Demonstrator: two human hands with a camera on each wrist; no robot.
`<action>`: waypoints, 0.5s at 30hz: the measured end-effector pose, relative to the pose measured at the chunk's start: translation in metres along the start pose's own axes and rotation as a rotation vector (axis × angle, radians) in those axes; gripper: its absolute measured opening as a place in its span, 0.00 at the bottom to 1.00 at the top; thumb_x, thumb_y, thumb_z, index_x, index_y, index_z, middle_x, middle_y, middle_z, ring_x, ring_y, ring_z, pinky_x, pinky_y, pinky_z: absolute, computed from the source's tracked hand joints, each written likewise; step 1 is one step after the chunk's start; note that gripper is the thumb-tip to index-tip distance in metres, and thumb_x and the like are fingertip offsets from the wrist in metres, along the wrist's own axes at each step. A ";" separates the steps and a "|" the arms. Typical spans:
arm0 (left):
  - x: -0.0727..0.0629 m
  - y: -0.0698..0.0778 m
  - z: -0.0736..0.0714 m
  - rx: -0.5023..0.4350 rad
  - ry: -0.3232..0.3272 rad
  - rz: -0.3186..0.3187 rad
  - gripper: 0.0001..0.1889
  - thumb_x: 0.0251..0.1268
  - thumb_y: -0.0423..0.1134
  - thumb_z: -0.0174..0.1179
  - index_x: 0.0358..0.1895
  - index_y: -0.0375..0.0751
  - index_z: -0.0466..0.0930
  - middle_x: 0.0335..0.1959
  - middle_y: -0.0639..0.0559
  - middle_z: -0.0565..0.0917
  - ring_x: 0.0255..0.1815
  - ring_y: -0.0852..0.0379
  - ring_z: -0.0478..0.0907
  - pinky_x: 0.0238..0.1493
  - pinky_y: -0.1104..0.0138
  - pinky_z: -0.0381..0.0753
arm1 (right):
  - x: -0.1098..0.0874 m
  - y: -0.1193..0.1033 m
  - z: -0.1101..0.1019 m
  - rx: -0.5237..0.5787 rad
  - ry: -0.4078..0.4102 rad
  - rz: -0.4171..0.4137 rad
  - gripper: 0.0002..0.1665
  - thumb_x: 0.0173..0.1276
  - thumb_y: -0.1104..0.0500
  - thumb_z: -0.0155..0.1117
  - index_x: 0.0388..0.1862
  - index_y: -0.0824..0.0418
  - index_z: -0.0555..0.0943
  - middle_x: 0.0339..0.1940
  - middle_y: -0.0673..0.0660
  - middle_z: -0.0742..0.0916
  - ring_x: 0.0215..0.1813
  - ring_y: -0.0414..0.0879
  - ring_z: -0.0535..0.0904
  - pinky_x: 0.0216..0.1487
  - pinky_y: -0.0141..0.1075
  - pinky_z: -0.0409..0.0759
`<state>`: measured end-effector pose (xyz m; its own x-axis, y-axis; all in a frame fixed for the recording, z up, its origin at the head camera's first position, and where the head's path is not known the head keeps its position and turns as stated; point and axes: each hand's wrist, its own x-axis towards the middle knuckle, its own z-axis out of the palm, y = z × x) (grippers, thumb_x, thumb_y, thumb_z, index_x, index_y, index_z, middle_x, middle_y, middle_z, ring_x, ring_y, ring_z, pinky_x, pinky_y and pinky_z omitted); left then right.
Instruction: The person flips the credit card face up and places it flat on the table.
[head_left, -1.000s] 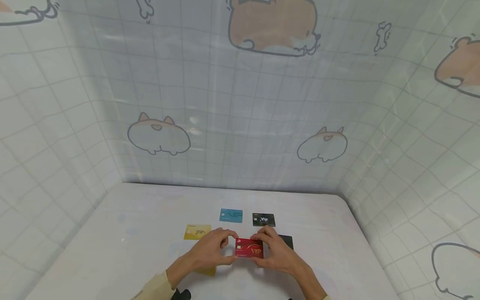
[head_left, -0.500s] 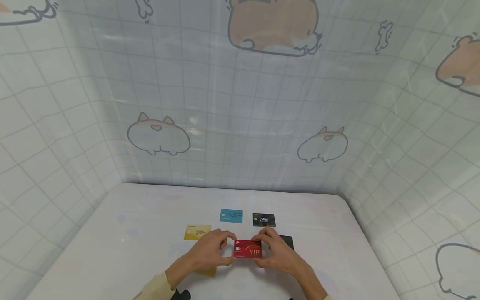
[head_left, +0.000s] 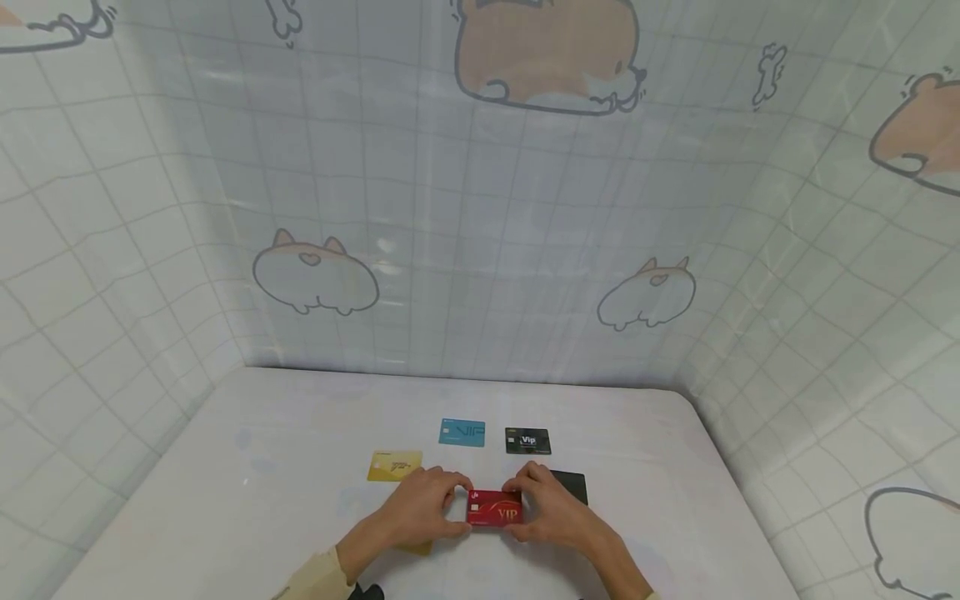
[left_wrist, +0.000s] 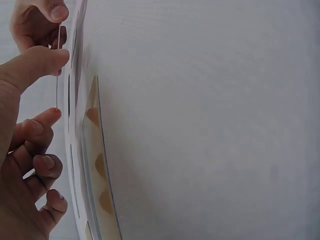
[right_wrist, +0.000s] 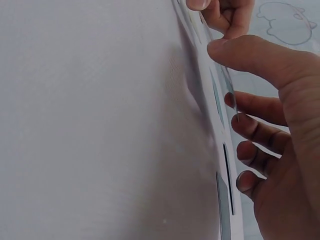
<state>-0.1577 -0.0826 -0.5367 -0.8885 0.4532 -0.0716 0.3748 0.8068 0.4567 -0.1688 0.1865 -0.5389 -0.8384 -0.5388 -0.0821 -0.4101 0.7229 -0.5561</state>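
Note:
A red card (head_left: 494,508) with "VIP" in gold is held level over the white table by both hands. My left hand (head_left: 422,507) pinches its left end, thumb at the near edge and index finger at the far edge. On the right end, my right hand (head_left: 553,510) grips it in the same way. Seen edge-on in the left wrist view, the card (left_wrist: 57,87) is a thin line above the tabletop. Beyond the hands lie a blue card (head_left: 462,432) and a black "Vip" card (head_left: 528,441).
A gold card (head_left: 393,465) lies left of the hands, and another gold card (head_left: 417,548) is mostly hidden under my left arm. A dark card (head_left: 574,485) is partly covered by my right hand. A patterned curtain (head_left: 480,333) surrounds the table (head_left: 300,433).
Both hands have brought the red card a little closer to the person and slightly left, still gripping its ends. The cards on the table have stayed put.

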 end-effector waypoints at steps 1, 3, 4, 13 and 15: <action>0.000 0.000 0.000 0.002 -0.001 0.000 0.27 0.50 0.65 0.72 0.54 0.62 0.81 0.26 0.65 0.72 0.34 0.65 0.67 0.38 0.63 0.67 | 0.000 0.000 0.000 -0.003 -0.003 0.001 0.31 0.55 0.36 0.77 0.57 0.40 0.81 0.46 0.38 0.73 0.52 0.36 0.68 0.55 0.36 0.78; 0.000 0.000 0.000 0.010 0.001 0.002 0.27 0.50 0.65 0.72 0.53 0.62 0.81 0.26 0.65 0.72 0.34 0.65 0.67 0.38 0.63 0.67 | 0.000 0.001 0.001 -0.009 -0.007 0.005 0.32 0.54 0.36 0.77 0.57 0.40 0.81 0.46 0.38 0.73 0.52 0.36 0.68 0.55 0.36 0.78; 0.000 0.000 0.001 0.017 0.000 0.001 0.27 0.50 0.65 0.72 0.53 0.62 0.81 0.26 0.65 0.72 0.34 0.65 0.67 0.39 0.63 0.67 | 0.000 0.001 0.001 -0.013 -0.008 0.005 0.32 0.54 0.36 0.77 0.57 0.41 0.81 0.46 0.39 0.73 0.52 0.36 0.68 0.56 0.36 0.78; 0.001 0.001 0.002 0.070 -0.010 -0.005 0.29 0.48 0.65 0.73 0.53 0.59 0.83 0.26 0.66 0.72 0.34 0.64 0.67 0.40 0.61 0.69 | -0.001 0.002 0.006 -0.018 -0.019 0.004 0.32 0.54 0.38 0.78 0.57 0.44 0.81 0.47 0.40 0.75 0.53 0.37 0.68 0.59 0.39 0.77; 0.000 0.002 0.002 0.071 -0.013 -0.011 0.29 0.48 0.65 0.73 0.53 0.58 0.83 0.26 0.67 0.72 0.34 0.64 0.67 0.40 0.60 0.69 | -0.001 0.001 0.006 -0.023 -0.021 0.011 0.32 0.54 0.37 0.78 0.57 0.44 0.81 0.47 0.39 0.75 0.53 0.37 0.68 0.59 0.39 0.77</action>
<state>-0.1565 -0.0800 -0.5376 -0.8892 0.4489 -0.0882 0.3833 0.8363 0.3920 -0.1658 0.1853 -0.5444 -0.8353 -0.5397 -0.1053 -0.4093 0.7382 -0.5362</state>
